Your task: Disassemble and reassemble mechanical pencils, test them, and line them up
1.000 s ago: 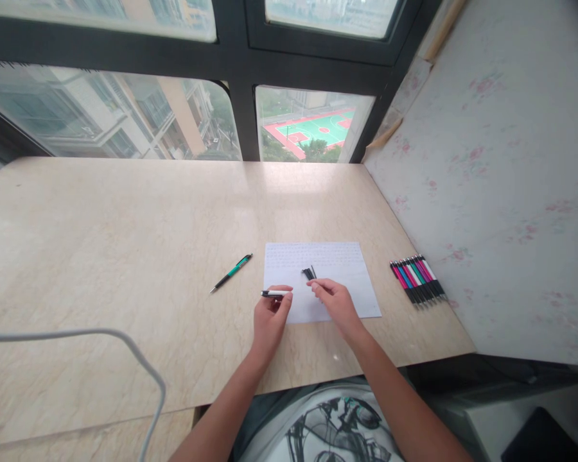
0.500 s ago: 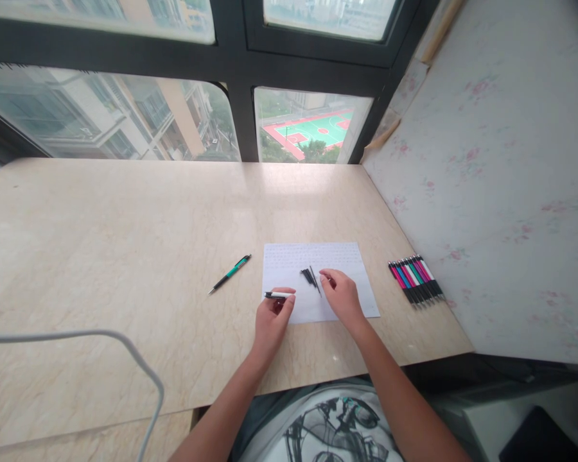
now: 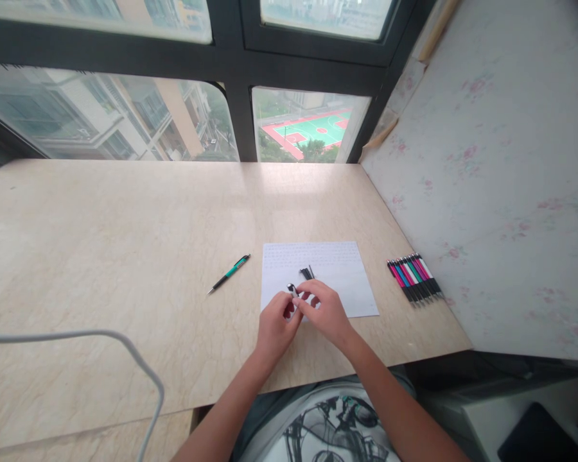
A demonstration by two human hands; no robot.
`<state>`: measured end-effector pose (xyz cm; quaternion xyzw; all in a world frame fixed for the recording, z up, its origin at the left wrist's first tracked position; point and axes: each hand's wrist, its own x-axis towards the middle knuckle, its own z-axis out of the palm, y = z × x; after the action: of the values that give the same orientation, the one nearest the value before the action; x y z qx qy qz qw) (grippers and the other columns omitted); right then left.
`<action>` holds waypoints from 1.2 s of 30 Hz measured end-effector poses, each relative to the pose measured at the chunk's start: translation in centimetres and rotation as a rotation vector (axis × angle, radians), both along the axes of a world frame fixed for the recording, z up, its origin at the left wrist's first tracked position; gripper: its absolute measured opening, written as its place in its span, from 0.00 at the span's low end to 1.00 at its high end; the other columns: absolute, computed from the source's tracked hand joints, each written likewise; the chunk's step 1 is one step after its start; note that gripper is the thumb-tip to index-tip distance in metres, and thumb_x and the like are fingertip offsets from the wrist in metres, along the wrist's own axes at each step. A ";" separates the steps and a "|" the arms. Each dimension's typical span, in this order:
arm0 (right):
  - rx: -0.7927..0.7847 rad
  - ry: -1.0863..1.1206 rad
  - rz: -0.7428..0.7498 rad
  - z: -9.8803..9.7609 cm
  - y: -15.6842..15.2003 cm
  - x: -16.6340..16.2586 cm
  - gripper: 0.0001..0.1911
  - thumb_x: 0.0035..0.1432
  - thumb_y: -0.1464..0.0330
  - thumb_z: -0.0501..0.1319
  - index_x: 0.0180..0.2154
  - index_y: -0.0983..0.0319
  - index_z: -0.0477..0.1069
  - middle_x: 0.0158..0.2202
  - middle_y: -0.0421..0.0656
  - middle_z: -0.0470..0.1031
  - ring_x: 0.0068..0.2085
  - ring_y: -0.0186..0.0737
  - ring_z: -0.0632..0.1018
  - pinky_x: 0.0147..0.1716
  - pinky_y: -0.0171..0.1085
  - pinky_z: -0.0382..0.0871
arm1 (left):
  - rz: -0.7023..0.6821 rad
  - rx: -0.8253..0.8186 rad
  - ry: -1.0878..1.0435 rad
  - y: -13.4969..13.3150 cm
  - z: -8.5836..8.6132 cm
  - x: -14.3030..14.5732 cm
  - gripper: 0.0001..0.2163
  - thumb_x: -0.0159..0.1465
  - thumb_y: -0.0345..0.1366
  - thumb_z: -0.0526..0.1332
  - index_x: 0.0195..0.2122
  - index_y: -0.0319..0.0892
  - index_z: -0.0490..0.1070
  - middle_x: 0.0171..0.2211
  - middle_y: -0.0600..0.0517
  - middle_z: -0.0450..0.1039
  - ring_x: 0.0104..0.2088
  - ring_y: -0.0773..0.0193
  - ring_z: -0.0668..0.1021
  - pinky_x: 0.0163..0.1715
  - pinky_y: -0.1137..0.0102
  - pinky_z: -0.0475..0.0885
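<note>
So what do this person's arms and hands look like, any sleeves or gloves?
The left hand and right hand wear no gloves, and no ring, watch or bracelet shows. The left forearm and right forearm have no sleeves down to the picture's lower edge. Between them shows a pale shirt with a dark printed graphic.

Faint handwritten lines cover the sheet of paper [image 3: 340, 269], too small to read
</note>
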<state>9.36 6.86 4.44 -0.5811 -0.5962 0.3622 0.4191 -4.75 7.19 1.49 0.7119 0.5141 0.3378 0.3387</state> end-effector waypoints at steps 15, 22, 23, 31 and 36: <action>-0.055 -0.500 -0.306 -3.9 0.6 7.5 0.10 0.56 0.64 0.58 0.33 0.61 0.76 0.29 0.45 0.76 0.29 0.40 0.74 0.34 0.38 0.67 | -0.160 0.017 0.035 -0.4 0.6 0.1 0.09 0.67 0.38 0.53 0.34 0.44 0.71 0.29 0.52 0.71 0.27 0.66 0.70 0.30 0.71 0.65; -0.011 -0.548 -0.276 -4.1 1.9 5.6 0.11 0.59 0.64 0.58 0.33 0.61 0.77 0.29 0.44 0.75 0.29 0.39 0.73 0.34 0.36 0.65 | -0.191 0.013 0.034 -0.4 0.5 0.1 0.09 0.67 0.37 0.53 0.33 0.43 0.70 0.28 0.52 0.70 0.27 0.66 0.70 0.31 0.71 0.64; -0.005 -0.548 -0.281 -4.1 1.9 5.5 0.11 0.59 0.64 0.57 0.33 0.62 0.77 0.29 0.44 0.75 0.29 0.39 0.73 0.34 0.36 0.65 | -0.190 0.011 0.031 -0.4 0.5 0.1 0.09 0.67 0.37 0.53 0.33 0.43 0.70 0.28 0.52 0.70 0.27 0.66 0.70 0.31 0.71 0.64; 0.022 -0.510 -0.357 -4.2 1.0 6.7 0.14 0.61 0.64 0.54 0.31 0.62 0.75 0.30 0.44 0.76 0.28 0.38 0.72 0.32 0.36 0.63 | -0.198 -0.003 0.053 -0.4 0.2 0.0 0.12 0.68 0.39 0.51 0.32 0.43 0.70 0.27 0.52 0.69 0.27 0.65 0.70 0.30 0.70 0.64; 0.117 -0.393 -0.465 -3.8 -0.1 7.8 0.19 0.64 0.60 0.52 0.26 0.62 0.73 0.25 0.43 0.74 0.27 0.38 0.71 0.30 0.36 0.62 | -0.189 -0.002 0.040 -0.3 0.3 0.0 0.12 0.67 0.38 0.51 0.32 0.43 0.71 0.26 0.52 0.69 0.26 0.65 0.69 0.29 0.70 0.63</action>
<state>17.19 6.76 0.67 -0.7356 -0.5368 0.1025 0.4003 -4.78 6.84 1.75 0.7637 0.4515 0.2896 0.3593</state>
